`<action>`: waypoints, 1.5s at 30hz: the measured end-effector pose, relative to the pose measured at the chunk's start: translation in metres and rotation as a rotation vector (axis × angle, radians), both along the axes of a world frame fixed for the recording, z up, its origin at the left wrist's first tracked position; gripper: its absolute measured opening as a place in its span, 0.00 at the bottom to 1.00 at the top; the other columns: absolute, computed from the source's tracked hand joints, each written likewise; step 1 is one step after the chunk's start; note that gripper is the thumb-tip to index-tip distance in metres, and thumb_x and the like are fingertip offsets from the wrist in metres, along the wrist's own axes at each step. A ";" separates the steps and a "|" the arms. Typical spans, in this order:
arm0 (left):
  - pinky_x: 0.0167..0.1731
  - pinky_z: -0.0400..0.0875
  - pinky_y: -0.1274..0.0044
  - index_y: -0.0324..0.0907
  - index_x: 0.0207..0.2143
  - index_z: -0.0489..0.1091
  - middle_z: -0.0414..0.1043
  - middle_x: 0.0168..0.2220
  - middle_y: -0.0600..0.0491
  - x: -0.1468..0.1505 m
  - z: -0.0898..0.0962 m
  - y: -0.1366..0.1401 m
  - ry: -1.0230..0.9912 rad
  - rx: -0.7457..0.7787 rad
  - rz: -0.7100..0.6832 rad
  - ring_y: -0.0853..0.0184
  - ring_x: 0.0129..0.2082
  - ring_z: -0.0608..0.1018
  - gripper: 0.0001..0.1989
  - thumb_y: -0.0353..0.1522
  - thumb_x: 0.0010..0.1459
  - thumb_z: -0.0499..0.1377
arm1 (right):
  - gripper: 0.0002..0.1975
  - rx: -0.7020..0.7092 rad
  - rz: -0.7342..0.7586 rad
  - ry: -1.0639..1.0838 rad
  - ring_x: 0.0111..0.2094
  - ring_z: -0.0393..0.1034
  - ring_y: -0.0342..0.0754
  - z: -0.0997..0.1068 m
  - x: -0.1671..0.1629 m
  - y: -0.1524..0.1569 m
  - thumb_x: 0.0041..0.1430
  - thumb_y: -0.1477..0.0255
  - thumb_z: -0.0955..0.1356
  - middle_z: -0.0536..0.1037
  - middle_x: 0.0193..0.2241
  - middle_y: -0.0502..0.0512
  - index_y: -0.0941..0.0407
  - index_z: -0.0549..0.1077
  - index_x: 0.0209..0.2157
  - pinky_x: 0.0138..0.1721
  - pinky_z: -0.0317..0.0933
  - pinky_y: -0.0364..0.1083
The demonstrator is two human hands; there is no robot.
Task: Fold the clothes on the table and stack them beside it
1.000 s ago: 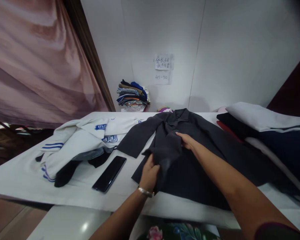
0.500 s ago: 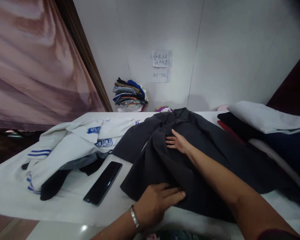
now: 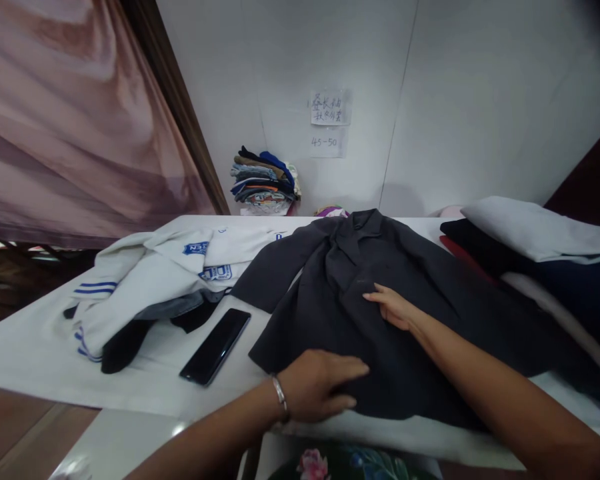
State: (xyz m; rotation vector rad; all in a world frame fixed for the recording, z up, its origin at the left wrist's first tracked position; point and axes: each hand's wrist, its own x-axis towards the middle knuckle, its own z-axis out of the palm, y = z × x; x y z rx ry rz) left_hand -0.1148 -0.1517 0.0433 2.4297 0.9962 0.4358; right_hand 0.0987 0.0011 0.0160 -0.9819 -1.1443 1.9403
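A dark grey jacket (image 3: 410, 363) with a collar lies spread out on the white-covered table (image 3: 145, 393), its collar toward the wall. My left hand (image 3: 323, 387), a silver bracelet at its wrist, is at the jacket's lower left front edge with thumb and forefinger apart. Over the jacket's middle front is my right hand (image 3: 391, 307), fingers stretched out toward the left; whether it presses on the cloth I cannot tell. Neither hand grips anything. Folds run down the jacket's left front panel, and one sleeve lies out to the left.
A phone (image 3: 216, 347) lies left of the jacket, beside a heap of white clothing (image 3: 153, 280) with blue stripes. Folded clothes (image 3: 265, 183) are stacked at the back by the wall. More clothes (image 3: 525, 230) pile up on the right. Handwritten papers (image 3: 330, 108) hang on the wall.
My right hand has moved right and nearer to me, off the raised fold. The jacket front lies flatter and wider. The left hand's fingers have spread. The view has shifted slightly.
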 end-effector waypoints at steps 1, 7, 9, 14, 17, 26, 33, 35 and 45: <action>0.54 0.64 0.77 0.47 0.58 0.63 0.69 0.56 0.53 -0.011 0.006 0.008 -0.009 0.001 0.093 0.66 0.54 0.72 0.26 0.39 0.58 0.58 | 0.17 0.015 -0.019 -0.003 0.36 0.76 0.49 0.002 0.002 -0.003 0.48 0.74 0.71 0.80 0.36 0.54 0.54 0.72 0.43 0.43 0.69 0.49; 0.51 0.66 0.70 0.41 0.52 0.69 0.71 0.53 0.45 -0.078 0.002 0.088 0.306 0.010 0.875 0.56 0.52 0.73 0.22 0.42 0.60 0.53 | 0.25 0.052 -0.236 -0.122 0.40 0.75 0.52 -0.003 0.028 -0.008 0.47 0.75 0.70 0.80 0.41 0.56 0.52 0.70 0.50 0.43 0.69 0.51; 0.47 0.67 0.70 0.39 0.49 0.71 0.73 0.50 0.42 -0.086 -0.009 0.108 0.372 -0.124 0.917 0.55 0.50 0.74 0.22 0.44 0.60 0.52 | 0.27 0.016 -0.340 -0.285 0.42 0.75 0.54 -0.015 0.037 -0.007 0.47 0.75 0.69 0.79 0.42 0.58 0.53 0.69 0.52 0.43 0.69 0.51; 0.41 0.68 0.77 0.38 0.41 0.74 0.76 0.44 0.45 -0.093 -0.019 0.126 0.306 -0.217 0.919 0.61 0.44 0.77 0.16 0.40 0.59 0.55 | 0.35 0.248 -0.423 -0.675 0.48 0.72 0.53 -0.042 0.053 -0.006 0.50 0.73 0.66 0.74 0.48 0.63 0.53 0.60 0.62 0.46 0.66 0.50; 0.40 0.67 0.79 0.39 0.38 0.73 0.76 0.42 0.47 -0.105 -0.012 0.124 0.304 -0.152 0.960 0.64 0.42 0.77 0.16 0.38 0.63 0.49 | 0.35 0.472 -0.351 -0.808 0.44 0.73 0.51 -0.048 0.057 -0.008 0.53 0.72 0.63 0.76 0.43 0.60 0.54 0.55 0.64 0.43 0.66 0.48; 0.41 0.68 0.70 0.42 0.46 0.68 0.73 0.46 0.42 -0.136 -0.003 0.127 0.558 0.121 1.206 0.55 0.46 0.75 0.19 0.44 0.62 0.49 | 0.25 1.191 -0.191 -1.244 0.59 0.58 0.60 -0.051 0.055 -0.017 0.60 0.69 0.60 0.61 0.61 0.62 0.55 0.63 0.59 0.51 0.63 0.57; 0.45 0.69 0.68 0.40 0.47 0.70 0.71 0.50 0.38 -0.162 -0.005 0.172 0.727 -0.118 1.116 0.53 0.49 0.75 0.18 0.40 0.58 0.55 | 0.20 1.241 0.035 -1.079 0.60 0.58 0.57 -0.071 0.053 -0.014 0.62 0.63 0.61 0.65 0.60 0.58 0.51 0.71 0.53 0.58 0.54 0.62; 0.45 0.69 0.69 0.41 0.43 0.74 0.74 0.47 0.40 -0.169 0.004 0.183 0.744 -0.136 1.086 0.54 0.49 0.75 0.14 0.35 0.58 0.55 | 0.20 1.216 0.036 -1.068 0.61 0.57 0.57 -0.071 0.054 -0.014 0.63 0.62 0.61 0.64 0.60 0.57 0.50 0.71 0.53 0.58 0.54 0.62; 0.41 0.70 0.71 0.41 0.50 0.69 0.73 0.50 0.41 -0.183 0.020 0.214 0.773 -0.199 1.082 0.54 0.48 0.75 0.29 0.49 0.50 0.60 | 0.20 1.172 0.035 -1.070 0.61 0.57 0.57 -0.065 0.053 -0.016 0.63 0.61 0.61 0.64 0.60 0.56 0.51 0.72 0.52 0.58 0.55 0.61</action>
